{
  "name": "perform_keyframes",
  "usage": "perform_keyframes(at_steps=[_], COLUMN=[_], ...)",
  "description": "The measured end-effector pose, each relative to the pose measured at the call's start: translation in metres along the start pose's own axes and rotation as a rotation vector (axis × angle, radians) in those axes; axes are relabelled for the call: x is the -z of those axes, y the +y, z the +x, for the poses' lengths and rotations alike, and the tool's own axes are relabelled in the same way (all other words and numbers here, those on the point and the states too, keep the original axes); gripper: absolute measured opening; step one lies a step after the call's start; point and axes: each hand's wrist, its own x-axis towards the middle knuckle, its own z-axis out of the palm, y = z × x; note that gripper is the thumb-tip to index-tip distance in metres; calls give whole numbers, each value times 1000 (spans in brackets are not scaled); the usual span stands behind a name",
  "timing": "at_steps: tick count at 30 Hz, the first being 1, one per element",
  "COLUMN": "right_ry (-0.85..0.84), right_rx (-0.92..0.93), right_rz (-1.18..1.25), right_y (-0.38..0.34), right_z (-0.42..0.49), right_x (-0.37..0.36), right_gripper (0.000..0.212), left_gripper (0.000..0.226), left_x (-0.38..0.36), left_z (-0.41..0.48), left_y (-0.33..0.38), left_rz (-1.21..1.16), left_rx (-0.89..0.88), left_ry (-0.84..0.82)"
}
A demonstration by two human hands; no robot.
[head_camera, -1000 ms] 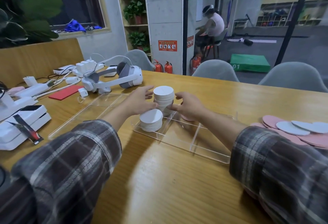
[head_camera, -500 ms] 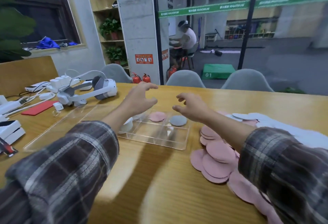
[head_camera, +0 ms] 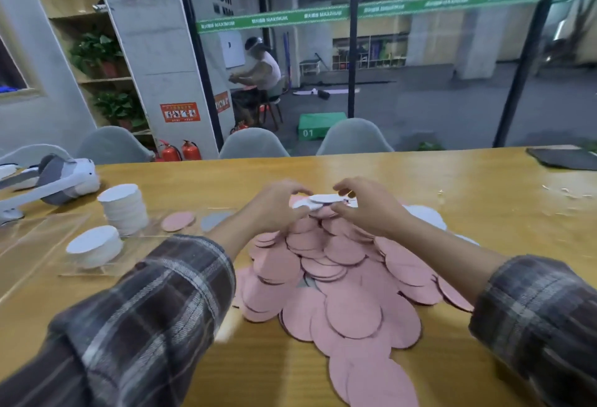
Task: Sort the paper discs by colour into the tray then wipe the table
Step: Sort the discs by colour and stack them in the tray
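My left hand point(head_camera: 277, 206) and right hand point(head_camera: 368, 209) both pinch a few white discs point(head_camera: 323, 199) at the far top of the pink pile point(head_camera: 339, 277) on the bench point(head_camera: 484, 200). The tray point(head_camera: 90, 274) lies well off to my left, white stacks point(head_camera: 124, 209) in it. My left hand is nearer, so I judge the carry goes leftward.

bare table point(head_camera: 484, 213) right of pink discs point(head_camera: 339, 277), tray point(head_camera: 97, 272) left
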Motion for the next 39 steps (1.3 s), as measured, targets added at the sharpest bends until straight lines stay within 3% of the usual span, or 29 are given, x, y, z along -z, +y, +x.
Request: perform_keyframes(at_steps=[5,10,13,17,29,39], right_ry=[-5,-75,-123,-105,-79,62], right_rx=[-110,-188,-183,-134,-16,24], right_rz=[-49,-46,-62,-20,-16,20], right_y=[54,80,85,82,50,39], right_z=[-14,-13,-10,-10,-66,-97], right_x=[11,8,-1,-5,5,-1], right_gripper=[43,67,68,58,51,45], left_gripper=[45,69,50,42,46,46], left_x=[-39,-56,-63,-62,-58,-57], left_z=[31,50,54,49,-16,-66], left_y=[24,10,3,1,29,33], left_rz=[-47,-42,-51,-44,-49,-122], left_rx=[40,149,124,58,-88,-170], left_ry=[-11,-73,-67,-31,30,144])
